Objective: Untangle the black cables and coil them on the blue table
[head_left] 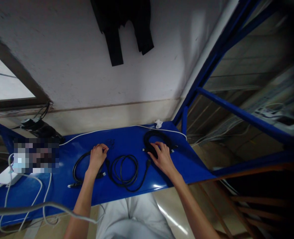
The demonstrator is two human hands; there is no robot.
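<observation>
Three coiled black cables are spread along the blue tabletop (97,197). My left hand (98,156) is over the edge of the left cable (74,169), its thumb and fingertips pinched together. Whatever lies in the pinch is too small to make out. Just past those fingertips are some small thin black pieces (110,142). Between my hands lies the middle cable (124,182), loosely looped, with dark plugs at its ends. My right hand (163,157) rests on the thicker right cable (153,135), fingers apart and thumb spread; light-coloured connectors show beside it.
A white power strip (9,176) with grey-white cords sits at the left, beside a pixelated patch. A white cord (94,131) runs along the back edge, near a crumpled white scrap (158,123). Blue metal bars (226,106) rise at the right. Dark clothing (127,23) hangs on the wall.
</observation>
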